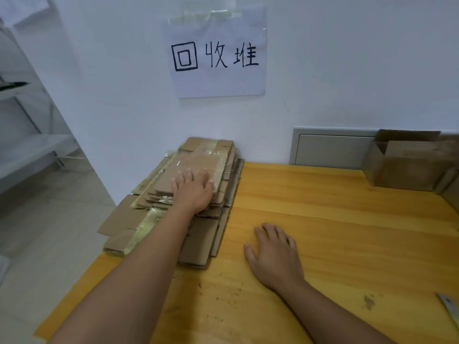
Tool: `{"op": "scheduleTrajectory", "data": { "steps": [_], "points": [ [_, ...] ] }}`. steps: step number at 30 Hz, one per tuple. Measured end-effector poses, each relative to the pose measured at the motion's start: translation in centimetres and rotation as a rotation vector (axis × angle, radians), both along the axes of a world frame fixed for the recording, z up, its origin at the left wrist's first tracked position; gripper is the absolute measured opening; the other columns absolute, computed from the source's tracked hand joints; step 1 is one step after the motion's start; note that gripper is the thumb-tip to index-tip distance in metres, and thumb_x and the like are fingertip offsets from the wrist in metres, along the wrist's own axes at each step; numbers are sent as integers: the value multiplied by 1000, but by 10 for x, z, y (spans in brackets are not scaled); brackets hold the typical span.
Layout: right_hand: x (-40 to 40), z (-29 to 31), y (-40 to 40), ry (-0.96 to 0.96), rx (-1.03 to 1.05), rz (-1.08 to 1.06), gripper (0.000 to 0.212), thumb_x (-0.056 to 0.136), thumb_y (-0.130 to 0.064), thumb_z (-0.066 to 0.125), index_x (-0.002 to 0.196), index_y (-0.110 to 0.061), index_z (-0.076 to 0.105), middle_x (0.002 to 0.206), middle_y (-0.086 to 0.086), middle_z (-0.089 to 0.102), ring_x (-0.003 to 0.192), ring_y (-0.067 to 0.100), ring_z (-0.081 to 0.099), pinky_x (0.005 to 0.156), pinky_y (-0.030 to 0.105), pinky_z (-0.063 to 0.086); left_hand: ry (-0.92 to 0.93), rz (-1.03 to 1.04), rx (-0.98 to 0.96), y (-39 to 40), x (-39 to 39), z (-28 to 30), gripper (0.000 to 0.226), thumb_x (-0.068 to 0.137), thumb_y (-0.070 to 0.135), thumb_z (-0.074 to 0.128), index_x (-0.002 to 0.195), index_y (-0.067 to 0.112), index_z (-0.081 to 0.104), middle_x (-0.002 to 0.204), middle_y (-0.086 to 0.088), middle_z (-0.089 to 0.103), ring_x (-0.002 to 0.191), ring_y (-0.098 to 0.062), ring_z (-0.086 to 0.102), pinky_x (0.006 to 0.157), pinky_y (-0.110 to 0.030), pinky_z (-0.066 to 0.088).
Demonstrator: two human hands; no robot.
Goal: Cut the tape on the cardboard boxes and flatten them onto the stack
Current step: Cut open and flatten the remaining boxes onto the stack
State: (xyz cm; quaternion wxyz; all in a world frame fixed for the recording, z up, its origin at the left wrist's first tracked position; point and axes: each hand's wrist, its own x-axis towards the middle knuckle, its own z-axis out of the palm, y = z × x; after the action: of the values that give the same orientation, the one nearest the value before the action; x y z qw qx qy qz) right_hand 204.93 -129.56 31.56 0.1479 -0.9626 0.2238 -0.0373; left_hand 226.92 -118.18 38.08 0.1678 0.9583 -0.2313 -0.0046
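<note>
A stack of flattened cardboard boxes (203, 155) with strips of clear and yellowish tape lies at the far left corner of the wooden table (323, 219), against the wall. My left hand (192, 192) lies palm down on top of the stack, fingers spread, holding nothing. My right hand (274, 256) rests flat on the bare table to the right of the stack, empty. An open, unflattened cardboard box (404, 165) stands at the far right of the table. A blade-like tool (449, 305) lies at the right edge, only partly in view.
A paper sign (216, 55) with handwritten characters is taped to the white wall above the stack. A grey wall panel (327, 150) sits behind the table. Metal shelving (29, 150) stands on the left across a tiled floor.
</note>
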Motion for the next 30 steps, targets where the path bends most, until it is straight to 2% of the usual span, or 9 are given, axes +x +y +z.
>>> {"op": "scheduleTrajectory", "data": {
  "steps": [3,8,13,19,25,30],
  "points": [
    [-2,-1,-1,0,27,15,67,93,-61,28,150,-26,34,162,-1,23,150,21,13,119,42,12,-110,-28,-98,0,-36,3,53,102,45,29,153,30,28,165,-11,7,151,-31,-1,120,-48,-2],
    [-11,17,-23,194,79,191,77,94,-63,35,156,-21,19,166,2,4,152,22,4,120,40,9,-149,-107,-94,-7,-113,3,53,100,48,38,150,28,36,163,-4,19,151,-24,6,121,-46,1],
    [-65,28,-57,33,-28,203,62,97,-51,41,151,-23,31,165,2,14,152,24,4,123,42,9,-190,-212,-66,-24,-179,0,49,100,48,42,145,29,42,160,-1,26,150,-21,12,120,-44,9],
    [-166,33,-128,-71,-107,23,57,97,-50,41,149,-27,34,162,-1,23,152,21,2,121,43,7,-190,-425,-112,-99,-259,-2,47,99,45,47,143,29,45,155,2,33,145,-20,23,115,-38,17],
    [-271,22,-192,-90,-99,-230,58,96,-53,39,148,-28,36,158,-3,30,151,21,9,119,44,14,-173,-625,-135,-189,-333,-4,49,98,44,47,145,29,41,155,3,33,144,-19,24,116,-37,18],
    [-337,-2,-221,-43,-70,-407,62,97,-56,34,151,-28,29,161,0,23,151,24,9,120,42,13,-126,-745,-161,-260,-385,-5,60,98,47,47,152,35,25,159,-2,24,145,-23,21,114,-43,22]
  ]
}}
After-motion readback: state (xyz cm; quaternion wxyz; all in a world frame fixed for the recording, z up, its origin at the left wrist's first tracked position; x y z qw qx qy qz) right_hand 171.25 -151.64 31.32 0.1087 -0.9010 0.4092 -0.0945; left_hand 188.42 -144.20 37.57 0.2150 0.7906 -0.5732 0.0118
